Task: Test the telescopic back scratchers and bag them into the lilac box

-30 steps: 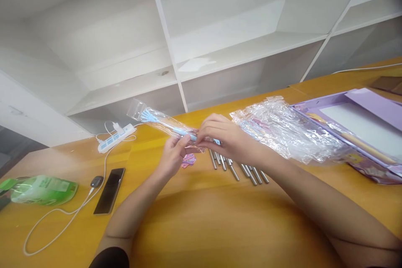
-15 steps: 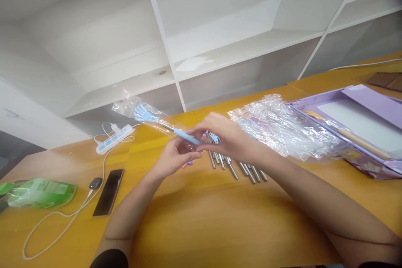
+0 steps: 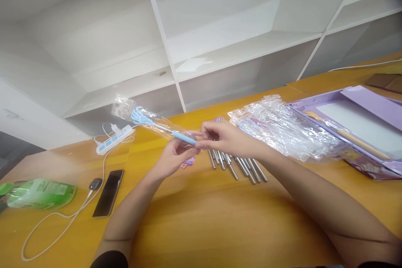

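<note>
A light-blue back scratcher [image 3: 184, 137] with a hand-shaped head and a metal shaft lies inside a clear plastic bag [image 3: 122, 108]. My left hand [image 3: 172, 157] is closed round the handle end from below. At the same end, my right hand [image 3: 220, 138] pinches the bag near its edge, thumb and fingers together. Behind and below my right hand, several metal rods [image 3: 248, 169] lie on the table. Small purple and pink pieces [image 3: 187, 162] show just under my left hand.
Bagged items [image 3: 276, 127] are piled right of centre, beside a purple box [image 3: 354, 130]. On the left are a power strip [image 3: 115, 139], a phone [image 3: 108, 192], a cable, a black earbud case [image 3: 95, 183] and a green pouch [image 3: 42, 193]. Shelves [image 3: 220, 63] stand behind.
My right hand has shifted slightly right and down, its fingers now bunched at the bag's edge. The back scratcher has moved slightly left and down.
</note>
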`<state>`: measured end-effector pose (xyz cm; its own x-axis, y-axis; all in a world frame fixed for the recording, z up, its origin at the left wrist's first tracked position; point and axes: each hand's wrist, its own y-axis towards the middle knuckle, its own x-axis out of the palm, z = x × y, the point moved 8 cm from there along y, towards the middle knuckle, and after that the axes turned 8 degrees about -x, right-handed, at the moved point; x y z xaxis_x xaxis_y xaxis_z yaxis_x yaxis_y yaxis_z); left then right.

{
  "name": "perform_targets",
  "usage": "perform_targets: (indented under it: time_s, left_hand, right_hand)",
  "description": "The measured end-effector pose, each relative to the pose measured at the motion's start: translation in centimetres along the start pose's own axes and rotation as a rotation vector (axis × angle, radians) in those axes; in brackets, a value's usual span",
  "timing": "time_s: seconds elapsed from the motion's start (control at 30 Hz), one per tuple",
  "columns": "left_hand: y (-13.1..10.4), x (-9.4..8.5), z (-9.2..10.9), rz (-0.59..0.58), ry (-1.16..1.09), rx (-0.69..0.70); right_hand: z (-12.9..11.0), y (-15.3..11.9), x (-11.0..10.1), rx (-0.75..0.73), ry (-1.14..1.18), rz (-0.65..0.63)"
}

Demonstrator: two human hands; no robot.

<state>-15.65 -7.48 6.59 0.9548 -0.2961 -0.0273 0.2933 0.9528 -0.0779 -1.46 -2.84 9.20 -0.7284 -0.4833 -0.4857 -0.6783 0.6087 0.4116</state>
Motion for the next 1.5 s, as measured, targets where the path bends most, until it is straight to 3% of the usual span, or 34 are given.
perform_targets:
  time_s: [0.1,0.57,0.8,1.07,1.33,1.5]
  left_hand:
    - [0.0,-0.3,-0.1,0.011,0.017,-0.010]
    - [0.1,-0.5,-0.8,0.027,0.019,-0.016]
    - [0.2,-0.8,-1.1,0.044,0.018,0.021]
    - [0.0,-1.1,-1.3,0.077,0.029,0.047]
    - [0.2,-1.4,-0.4,0.026,0.101,0.153]
    - [0.1,-1.7,0.8,-0.035,0.207,0.242]
  right_hand:
    - [0.5,0.1,0.0,0.013,0.008,0.012]
    - [0.8,0.2,1.1,0.017,0.089,-0.167]
    - [0.1,0.2,3.0,-0.035,0.432,-0.280]
    - [0.4,0.1,4.5,-0.032,0.687,-0.280]
    - [0.7,0.1,4.1,-0.014,0.638,-0.294]
    - [1.1,0.1,3.1,-0.034,0.456,-0.308]
